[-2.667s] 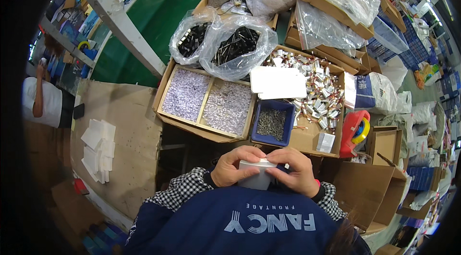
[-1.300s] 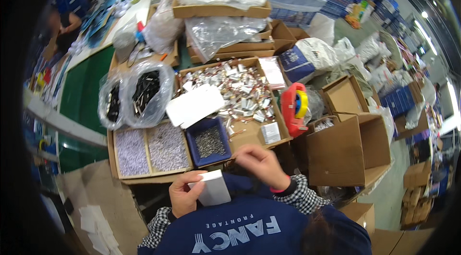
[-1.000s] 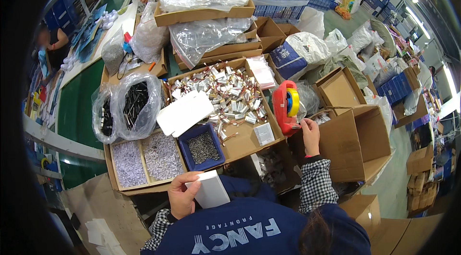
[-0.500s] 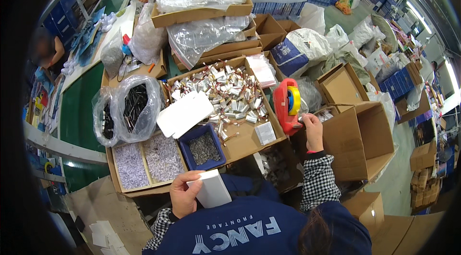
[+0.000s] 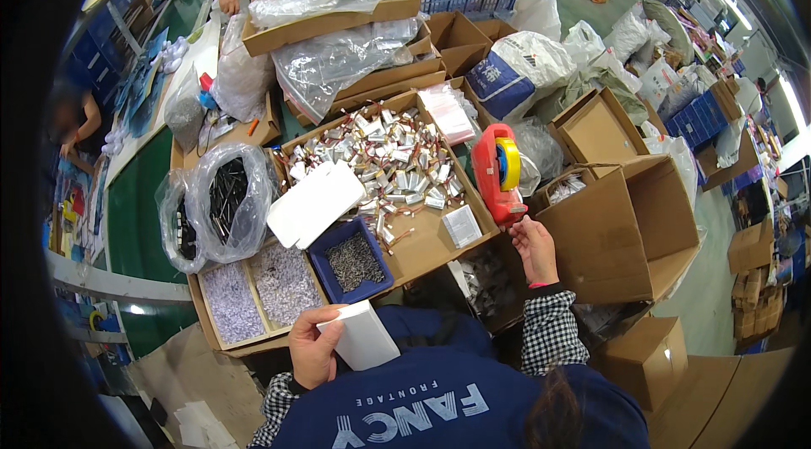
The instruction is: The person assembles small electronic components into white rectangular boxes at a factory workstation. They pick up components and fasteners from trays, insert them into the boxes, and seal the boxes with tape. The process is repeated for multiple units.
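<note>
My left hand (image 5: 314, 349) grips a small white box (image 5: 367, 336) by its left edge, close in front of my body. My right hand (image 5: 536, 253) is closed at the fingertips just below the cutting end of a red tape dispenser (image 5: 487, 174), which carries a yellow-cored roll (image 5: 508, 163). Whatever is between those fingertips is too small to make out. Beyond the left hand stands a blue bin (image 5: 387, 282) of small dark metal parts. White sheets (image 5: 317, 204) lie over the edge of a shallow cardboard tray (image 5: 431, 253) heaped with small silver battery-like cells with wires.
A divided wooden tray (image 5: 256, 301) of small white pieces and clear bags (image 5: 263, 225) of black parts stand at left. An open carton (image 5: 596, 238) is at right. Stacked boxes (image 5: 397, 5) with plastic bags rise at the back; another person's hand (image 5: 228, 1) is beyond them.
My right hand has moved slightly left and down, off the dispenser's front end. The left hand still holds the white box, now tilted a little differently. The whole view has shifted slightly.
</note>
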The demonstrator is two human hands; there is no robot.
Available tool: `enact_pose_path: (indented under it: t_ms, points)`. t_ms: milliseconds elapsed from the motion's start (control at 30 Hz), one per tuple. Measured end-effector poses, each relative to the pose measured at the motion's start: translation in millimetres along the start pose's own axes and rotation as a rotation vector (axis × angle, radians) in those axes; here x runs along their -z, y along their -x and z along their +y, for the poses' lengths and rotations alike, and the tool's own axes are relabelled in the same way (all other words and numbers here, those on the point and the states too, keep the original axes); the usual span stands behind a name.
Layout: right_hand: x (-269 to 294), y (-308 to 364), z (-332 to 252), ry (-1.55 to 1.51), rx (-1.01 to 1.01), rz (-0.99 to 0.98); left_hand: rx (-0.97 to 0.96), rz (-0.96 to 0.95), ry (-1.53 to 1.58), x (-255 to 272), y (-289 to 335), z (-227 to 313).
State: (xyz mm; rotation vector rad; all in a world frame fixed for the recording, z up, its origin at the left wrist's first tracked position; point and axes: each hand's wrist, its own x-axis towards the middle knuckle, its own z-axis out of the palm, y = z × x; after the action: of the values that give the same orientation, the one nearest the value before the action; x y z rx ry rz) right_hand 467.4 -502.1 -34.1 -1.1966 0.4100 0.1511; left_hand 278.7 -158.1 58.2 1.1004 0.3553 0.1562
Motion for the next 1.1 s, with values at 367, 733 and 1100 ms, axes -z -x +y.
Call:
enact_pose_path:
  t_ms: [367, 733, 1100]
  points:
    - [-10, -16, 44, -0.196, 0.194, 0.05, 0.018, -0.074, -0.216, 15, 8, 25]
    - [-23, -23, 78, -0.402, 0.308, 0.085, 0.244, -0.046, -0.216, 29, 22, 48]
    - [-120, 60, 8, -0.373, 0.085, -0.635, -0.173, 0.076, -0.264, 19, -17, 35]
